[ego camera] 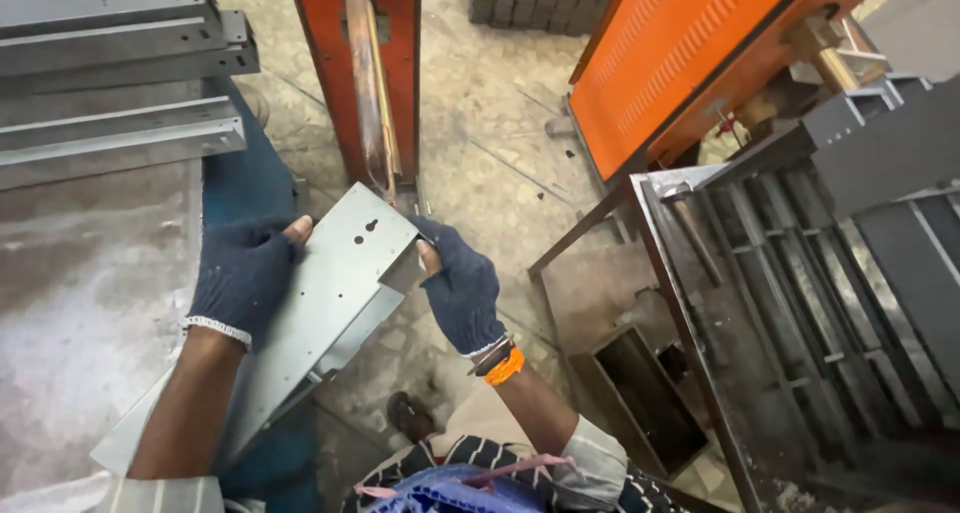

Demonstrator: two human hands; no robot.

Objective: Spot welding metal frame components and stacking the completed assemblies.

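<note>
The person holds a long grey metal panel point(330, 293) with both hands, in front of the body and above the stone floor point(480, 163). The panel is tilted, and its far end points toward the orange machine frame point(325, 63), very near its lower part. This end has small holes and a cut corner. The near end of the panel goes down to the left, past the left forearm.

The left hand point(243, 278), in a dark blue glove, grasps the left edge of the panel; one bare fingertip shows through the glove at the top. The right hand point(460, 285), also in a dark glove, is closed on the right edge at the cut corner, with the thumb on the sheet. An orange band point(505, 366) is around the right wrist.

At the upper left, several similar grey metal channels point(110, 73) lie stacked. At the right there is a metal rack point(790, 273) holding dark grey pieces, and behind it an orange perforated cover point(680, 43). A sandal point(408, 416) is visible on the floor below the hands.
</note>
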